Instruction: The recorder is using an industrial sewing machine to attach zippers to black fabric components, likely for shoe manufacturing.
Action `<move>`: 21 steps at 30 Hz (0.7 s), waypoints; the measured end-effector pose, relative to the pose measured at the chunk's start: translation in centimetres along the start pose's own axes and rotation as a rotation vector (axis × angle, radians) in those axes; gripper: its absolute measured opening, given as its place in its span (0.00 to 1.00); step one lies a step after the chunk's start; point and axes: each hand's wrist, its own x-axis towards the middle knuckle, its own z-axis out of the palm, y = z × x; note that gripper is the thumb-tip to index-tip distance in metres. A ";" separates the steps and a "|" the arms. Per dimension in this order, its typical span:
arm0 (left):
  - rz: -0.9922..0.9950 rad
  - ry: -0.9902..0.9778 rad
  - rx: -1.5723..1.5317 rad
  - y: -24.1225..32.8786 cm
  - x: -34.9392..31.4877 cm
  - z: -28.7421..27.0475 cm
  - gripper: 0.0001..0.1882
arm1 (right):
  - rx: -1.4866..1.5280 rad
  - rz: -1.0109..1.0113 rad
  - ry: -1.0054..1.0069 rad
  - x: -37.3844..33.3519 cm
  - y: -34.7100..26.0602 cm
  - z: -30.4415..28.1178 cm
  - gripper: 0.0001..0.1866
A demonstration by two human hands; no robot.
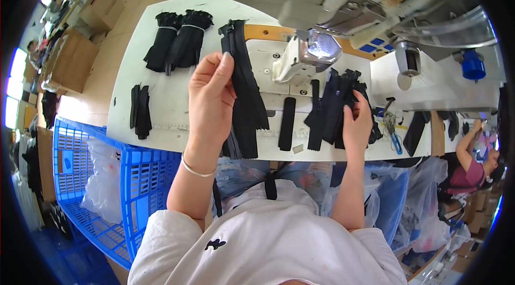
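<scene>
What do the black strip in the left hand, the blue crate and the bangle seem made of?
Black strip in the left hand: probably fabric, matt and gently curving.
Blue crate: likely moulded plastic, slightly shiny, with regular openwork walls.
Bangle: apparently polished metal, silvery and glinting; which metal is unclear.

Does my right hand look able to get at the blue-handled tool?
Probably yes: only the edge of the black zipper pile lies between your right hand and the blue-handled tool.
</scene>
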 end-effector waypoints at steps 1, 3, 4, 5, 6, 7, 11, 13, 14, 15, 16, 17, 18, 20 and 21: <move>0.005 0.001 0.018 0.0 -0.1 -0.2 0.04 | 0.055 -0.018 0.027 0.1 0.1 0.0 0.22; 0.001 0.000 0.025 0.1 -0.4 -0.1 0.03 | 0.230 -0.026 0.046 0.3 -0.4 -0.4 0.21; 0.000 0.000 0.024 0.1 -0.5 -0.4 0.03 | 0.228 -0.026 0.047 0.6 -0.8 -0.7 0.21; 0.003 -0.011 0.027 0.1 -0.6 -0.7 0.03 | 0.338 -0.018 0.051 1.1 -1.3 -0.8 0.22; 0.004 -0.023 0.030 0.1 -0.7 -1.1 0.04 | 0.447 -0.006 0.056 1.4 -1.6 -1.0 0.22; -0.001 -0.024 0.028 0.2 -1.0 -1.4 0.04 | 0.444 -0.004 0.059 1.5 -1.6 -1.1 0.22; 0.114 0.078 0.426 0.9 -2.5 -4.6 0.05 | 0.675 0.033 -0.003 2.3 -1.7 -1.5 0.27; 0.054 0.159 0.601 0.8 -3.2 -7.1 0.07 | 0.726 0.075 -0.315 2.8 -1.9 -1.8 0.27; 0.051 0.158 0.604 0.0 -3.4 -8.0 0.07 | 0.727 0.079 -0.314 2.9 -1.8 -1.7 0.27; 0.075 0.179 0.745 -0.9 -3.4 -8.8 0.07 | 0.734 0.040 -0.326 3.1 -1.7 -1.6 0.28; 0.098 0.199 0.886 -1.7 -3.4 -9.6 0.08 | 0.740 0.000 -0.336 3.3 -1.6 -1.6 0.28; 0.052 0.175 1.048 -2.1 -3.2 -10.3 0.09 | 0.709 -0.012 -0.358 3.5 -1.9 -2.0 0.31; 0.050 0.167 1.047 -2.3 -3.2 -10.0 0.09 | 0.707 -0.009 -0.351 3.6 -2.3 -2.4 0.31; 0.343 0.193 1.544 -2.8 -3.6 -9.1 0.11 | 0.673 -0.089 -0.384 3.4 -3.2 -2.9 0.33; 0.351 0.243 1.568 -2.7 -3.8 -7.7 0.15 | 0.756 -0.061 -0.429 3.4 -3.5 -3.0 0.35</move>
